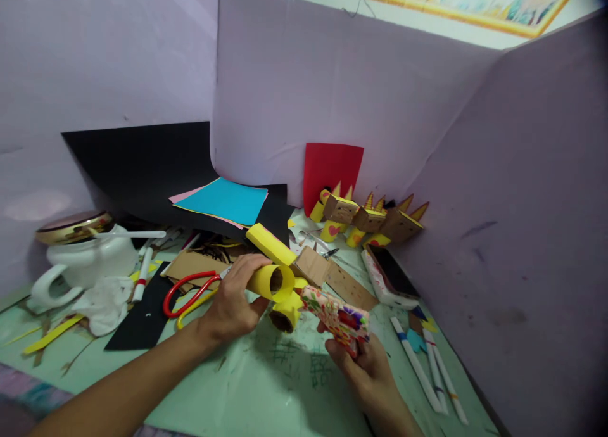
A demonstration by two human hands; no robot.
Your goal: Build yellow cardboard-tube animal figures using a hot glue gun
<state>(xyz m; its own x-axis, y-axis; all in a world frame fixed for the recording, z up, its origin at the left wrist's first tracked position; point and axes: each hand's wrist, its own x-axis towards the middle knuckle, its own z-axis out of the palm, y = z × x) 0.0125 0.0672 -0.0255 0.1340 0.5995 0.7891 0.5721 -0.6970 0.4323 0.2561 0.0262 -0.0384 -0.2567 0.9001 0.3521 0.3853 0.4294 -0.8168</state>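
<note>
My left hand [240,297] is closed around a yellow paper-covered cardboard tube [266,281], its open end turned toward the right. Just below that tube lies another yellow tube [284,316]. In my right hand [358,361] is a flower-patterned glue gun [335,315], its tip close to the yellow tubes. Whether the tip touches them I cannot tell. A longer yellow roll [270,244] lies behind, beside a small cardboard box [311,266] and a flat cardboard strip [351,286].
Red-handled scissors [183,291] lie left of my left hand. A white lidded pot [92,256] stands at far left. Coloured paper sheets [223,201] and several yellow-and-cardboard horned figures [339,210] are at the back. A phone [392,271] and white markers [415,364] lie right.
</note>
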